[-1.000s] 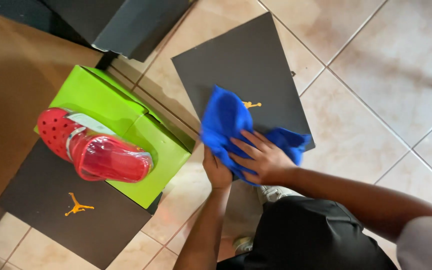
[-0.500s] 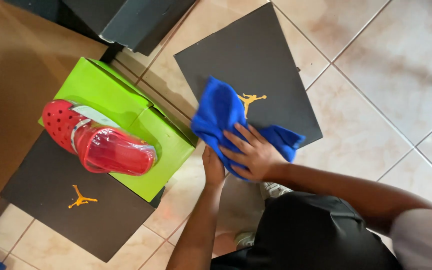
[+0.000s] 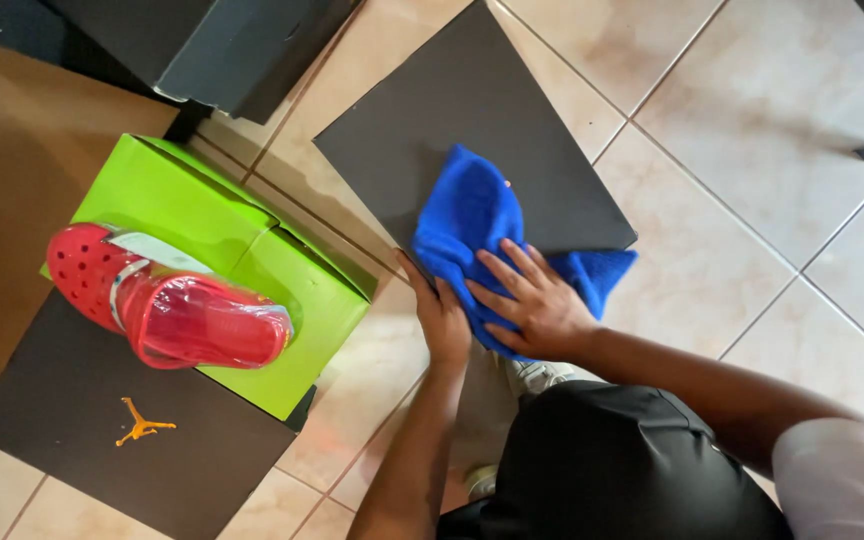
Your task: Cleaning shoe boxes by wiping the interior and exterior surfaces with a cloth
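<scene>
Blue cloth (image 3: 472, 215) lies over the near edge of the dark box lid (image 3: 452, 110) on the tiled floor (image 3: 752, 130). The right hand (image 3: 532, 300) presses flat on it, fingers spread. The left hand (image 3: 442, 315) grips the lid's near edge, fingers curled. Bare tiles lie right; a green box (image 3: 212, 230) carrying a red clog (image 3: 167, 310) stands left.

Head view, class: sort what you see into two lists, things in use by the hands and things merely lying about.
In use:
- blue cloth
- dark box lid beneath the cloth
- right hand flat on the cloth
- left hand at the lid's edge

Lying about:
- green box
- red clog on the green box
- second dark lid
</scene>
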